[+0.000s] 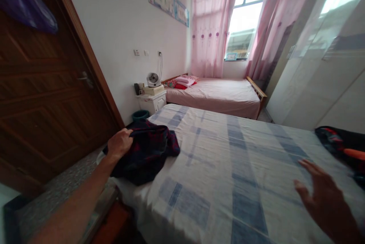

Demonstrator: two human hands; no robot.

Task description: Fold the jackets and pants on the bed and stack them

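My left hand [120, 143] is closed on the edge of a dark cloth garment [149, 152] with a faint red check. The garment lies bunched over the left corner of the near bed, and its exact kind I cannot make out. Over on the right, my right hand [322, 194] hangs above the bed with its fingers spread and nothing in them. Beneath both hands stretches a white bed sheet [211, 152] with blue-grey blocks and stripes, slightly wrinkled.
Dark clothes with orange parts [342, 147] lie at the bed's right edge. Beyond stands a second bed [216, 97] with a pink sheet. A white nightstand [152, 101] carries a small fan [153, 80]; a green bin [140, 114] is beside it. A wooden door [42, 95] is at left.
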